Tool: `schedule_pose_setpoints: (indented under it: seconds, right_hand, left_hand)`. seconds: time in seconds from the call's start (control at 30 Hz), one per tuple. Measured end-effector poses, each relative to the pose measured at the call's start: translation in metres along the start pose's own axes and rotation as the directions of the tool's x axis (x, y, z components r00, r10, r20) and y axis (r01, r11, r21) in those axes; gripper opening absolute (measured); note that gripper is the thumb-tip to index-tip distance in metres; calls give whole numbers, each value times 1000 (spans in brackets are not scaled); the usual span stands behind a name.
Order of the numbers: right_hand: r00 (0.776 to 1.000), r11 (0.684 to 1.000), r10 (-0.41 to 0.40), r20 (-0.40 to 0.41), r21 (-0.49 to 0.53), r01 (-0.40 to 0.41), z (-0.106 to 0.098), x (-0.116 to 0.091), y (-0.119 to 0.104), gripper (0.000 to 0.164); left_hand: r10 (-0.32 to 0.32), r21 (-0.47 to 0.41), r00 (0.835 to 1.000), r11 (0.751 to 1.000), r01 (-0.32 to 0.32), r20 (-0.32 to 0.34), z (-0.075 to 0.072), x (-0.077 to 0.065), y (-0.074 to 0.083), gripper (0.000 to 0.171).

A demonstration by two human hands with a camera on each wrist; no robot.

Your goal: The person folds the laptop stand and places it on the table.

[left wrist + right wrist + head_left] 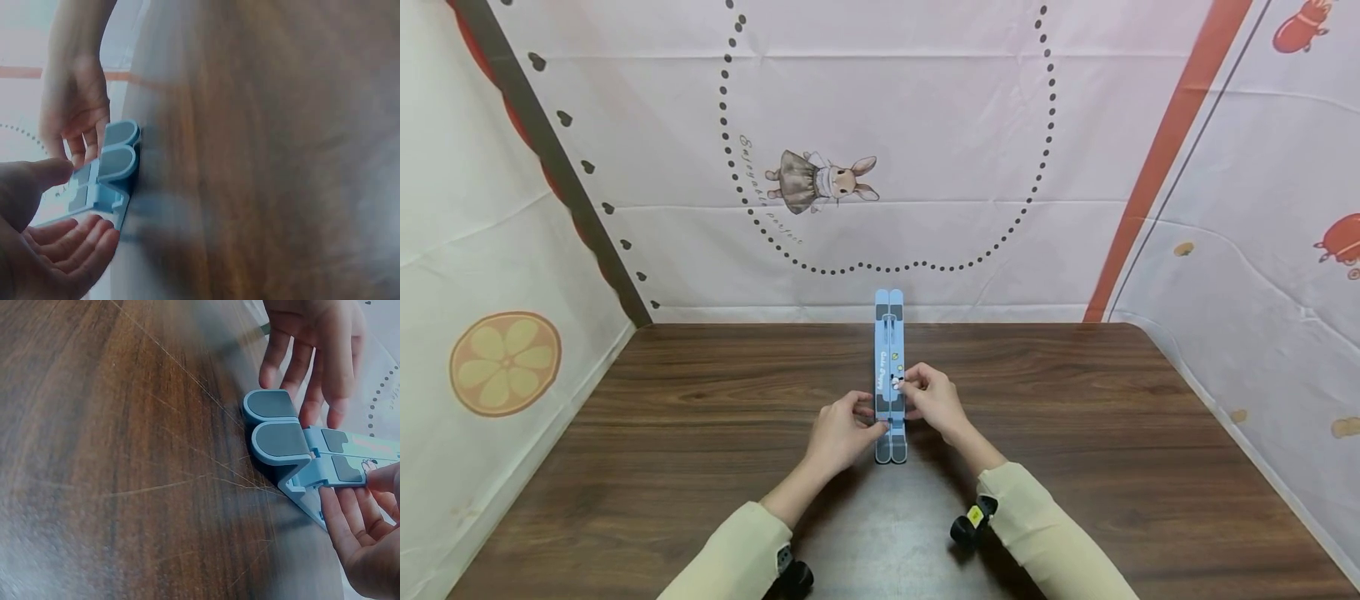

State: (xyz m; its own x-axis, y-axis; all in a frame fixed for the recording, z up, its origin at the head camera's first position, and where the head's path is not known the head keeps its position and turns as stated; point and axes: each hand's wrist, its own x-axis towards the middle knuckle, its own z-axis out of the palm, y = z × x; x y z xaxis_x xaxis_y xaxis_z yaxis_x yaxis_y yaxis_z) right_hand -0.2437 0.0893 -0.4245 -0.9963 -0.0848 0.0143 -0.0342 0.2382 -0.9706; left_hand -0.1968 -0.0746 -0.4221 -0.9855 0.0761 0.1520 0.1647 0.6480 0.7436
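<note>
A folded light-blue laptop stand (883,358) with dark grey pads lies lengthwise at the middle of the table, its two rails side by side. Lettering and a small cartoon print mark its top. From the left side, my left hand (842,431) holds its near part between thumb and fingers. My right hand (937,404) pinches the right rail a little farther up, thumb on top and fingers (353,515) along the edge. In the right wrist view the padded end hooks (281,437) rise above a hinged part. The fingertips under the stand are partly hidden.
The dark wood-grain table (700,392) ends at a printed cloth backdrop (925,167) behind the stand. More cloth hangs at the left and right sides. A black wrist camera (967,527) sits under the right sleeve.
</note>
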Motion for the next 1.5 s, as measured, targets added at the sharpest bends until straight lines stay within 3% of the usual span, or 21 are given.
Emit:
schedule_pose_setpoints:
  seconds: [0.2, 0.53, 0.8, 1.23, 1.5]
  right_hand:
    - [1000, 1000, 4, -6, 11, -4, 0, 1, 0, 10]
    - [1000, 1000, 10, 0, 4, -10, 0, 0, 1, 10]
    - [1000, 1000, 14, 1, 0, -14, 1, 0, 1, 10]
    - [1000, 1000, 19, -7, 5, -19, 0, -3, -1, 9]
    - [1000, 1000, 17, 0, 10, -17, 1, -2, -1, 9]
  left_hand:
    - [-49, 19, 997, 999, 48, 61, 1, -9, 8, 68]
    - [-70, 82, 998, 994, 70, 6, 15, -10, 16, 92]
    - [-76, 133, 997, 988, 76, -9, 26, -8, 19, 93]
    - [-96, 205, 995, 974, 99, -25, 31, -8, 22, 94]
    - [-83, 187, 996, 979, 84, -12, 29, -6, 21, 91]
